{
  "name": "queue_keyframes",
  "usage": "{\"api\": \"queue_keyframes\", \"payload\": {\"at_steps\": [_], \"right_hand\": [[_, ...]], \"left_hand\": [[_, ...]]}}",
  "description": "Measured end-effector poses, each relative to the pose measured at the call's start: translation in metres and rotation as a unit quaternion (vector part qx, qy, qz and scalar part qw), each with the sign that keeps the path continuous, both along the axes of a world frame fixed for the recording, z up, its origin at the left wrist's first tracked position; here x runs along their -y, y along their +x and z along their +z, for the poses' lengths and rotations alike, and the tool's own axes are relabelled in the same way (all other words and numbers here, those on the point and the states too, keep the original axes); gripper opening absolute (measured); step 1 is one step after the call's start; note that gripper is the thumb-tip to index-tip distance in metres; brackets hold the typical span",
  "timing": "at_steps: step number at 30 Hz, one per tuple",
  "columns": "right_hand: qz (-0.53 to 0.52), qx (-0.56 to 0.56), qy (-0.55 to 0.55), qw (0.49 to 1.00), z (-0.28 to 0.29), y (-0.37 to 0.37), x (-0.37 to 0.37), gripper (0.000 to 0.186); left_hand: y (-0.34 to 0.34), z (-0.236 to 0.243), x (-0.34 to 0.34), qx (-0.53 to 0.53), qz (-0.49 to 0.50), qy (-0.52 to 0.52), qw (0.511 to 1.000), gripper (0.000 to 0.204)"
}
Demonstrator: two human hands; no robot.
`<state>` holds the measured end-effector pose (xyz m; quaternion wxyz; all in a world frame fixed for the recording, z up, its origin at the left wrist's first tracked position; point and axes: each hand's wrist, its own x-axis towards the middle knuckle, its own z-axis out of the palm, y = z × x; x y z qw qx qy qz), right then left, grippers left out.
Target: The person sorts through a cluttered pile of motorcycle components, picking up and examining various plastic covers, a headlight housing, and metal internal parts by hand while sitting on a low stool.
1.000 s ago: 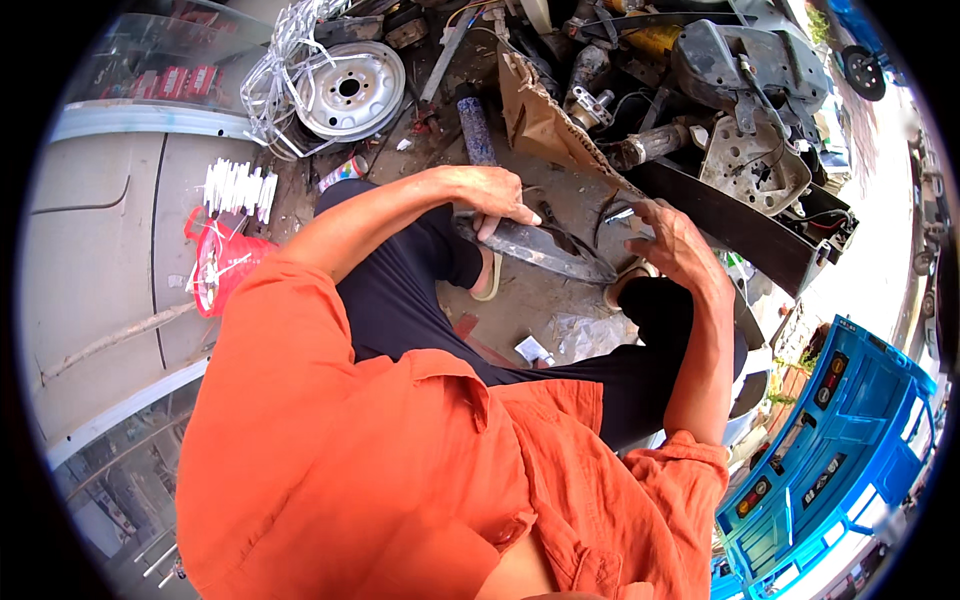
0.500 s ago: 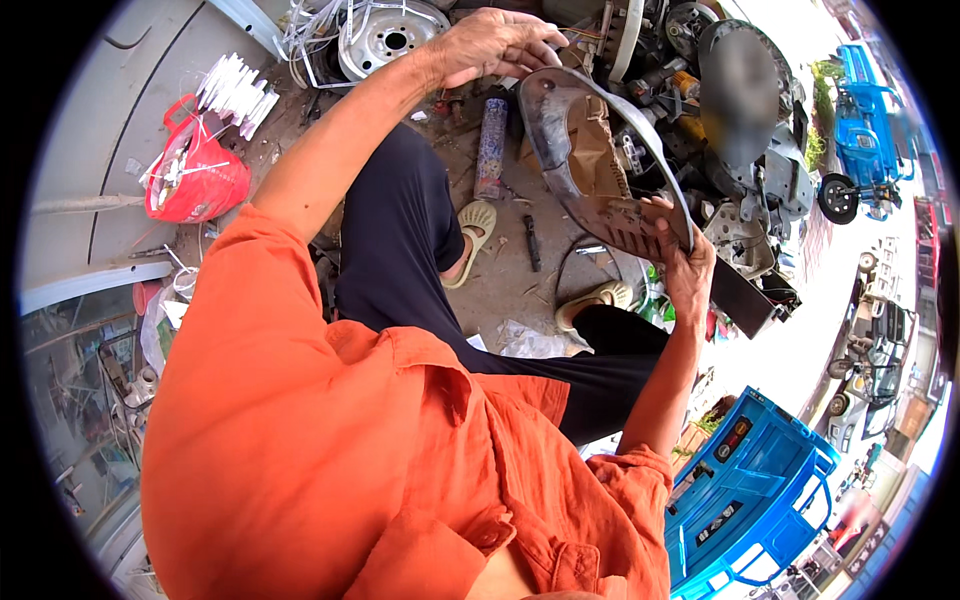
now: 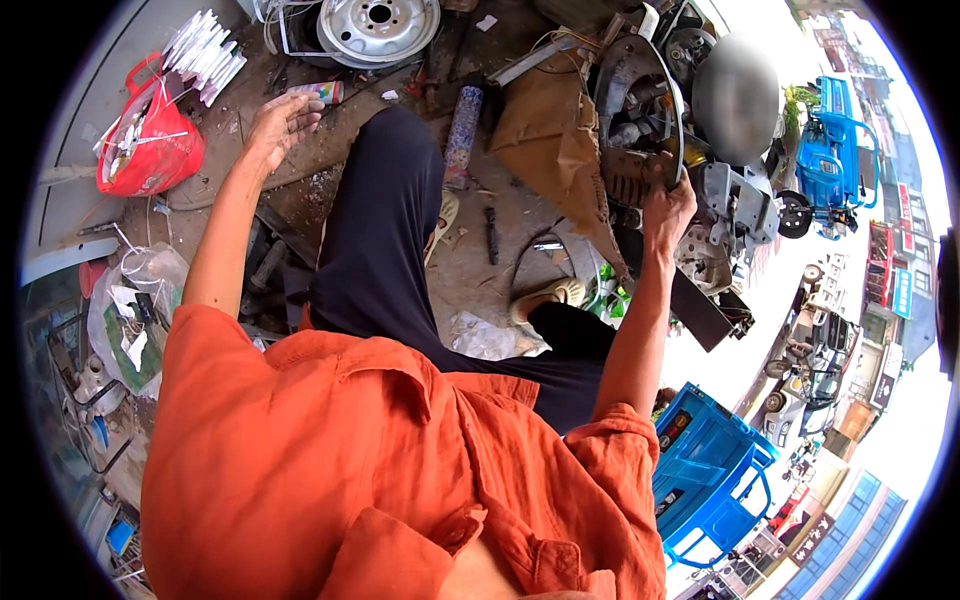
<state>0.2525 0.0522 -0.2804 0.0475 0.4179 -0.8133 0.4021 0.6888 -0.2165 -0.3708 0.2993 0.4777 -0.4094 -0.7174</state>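
Nearest is the orange shirt [image 3: 330, 450], then the dark trousers [image 3: 385, 230], with a light clog [image 3: 550, 298] on the ground past the bent right leg. Out to the right, the right hand [image 3: 668, 205] has its fingers clamped on the near end of a curved grey part [image 3: 628, 177], the thumb lying on its inner side. The part is raised in front of the scrap heap, to the right of a torn sheet of cardboard [image 3: 550, 125]. Its long axis runs away from the person, the far end tipping slightly left; its slotted section sits at the near end, just left of the thumb. The loop's opening faces the person, and metal pieces show through it.

The left hand [image 3: 283, 130] is well apart from the part, empty, its fingers loosely curled with gaps between them, near a small printed can [image 3: 328, 92]. Between the hands, a speckled blue cylinder [image 3: 463, 130] lies on the ground. Farther off are a silver wheel rim [image 3: 378, 30] and a blue three-wheeler [image 3: 825, 150].
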Motion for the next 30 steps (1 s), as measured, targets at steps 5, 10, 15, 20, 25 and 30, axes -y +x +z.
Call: {"api": "queue_keyframes", "payload": {"at_steps": [5,10,15,20,25,30], "right_hand": [[-0.008,0.036,0.083,0.996,-0.013,-0.009,0.016,0.015],[-0.023,-0.01,0.123,0.992,-0.001,0.011,0.027,0.014],[-0.052,-0.008,0.138,0.989,0.004,0.011,0.027,0.02],[-0.05,-0.027,0.2,0.978,0.002,-0.033,0.063,0.023],[0.019,-0.103,0.146,0.984,-0.035,-0.013,0.052,0.021],[-0.071,0.15,0.113,0.98,-0.052,-0.041,0.022,0.021]], "left_hand": [[0.037,-0.049,-0.011,0.034,0.02,0.09,0.995,0.026],[0.056,-0.081,-0.036,0.057,0.054,0.152,0.985,0.026],[0.07,-0.115,-0.06,0.06,0.067,0.193,0.977,0.024],[0.063,-0.151,-0.073,0.07,0.09,0.225,0.968,0.018],[0.053,-0.18,-0.1,0.1,0.099,0.251,0.958,0.016],[0.04,-0.212,-0.131,0.234,-0.041,0.123,0.964,0.021]]}}
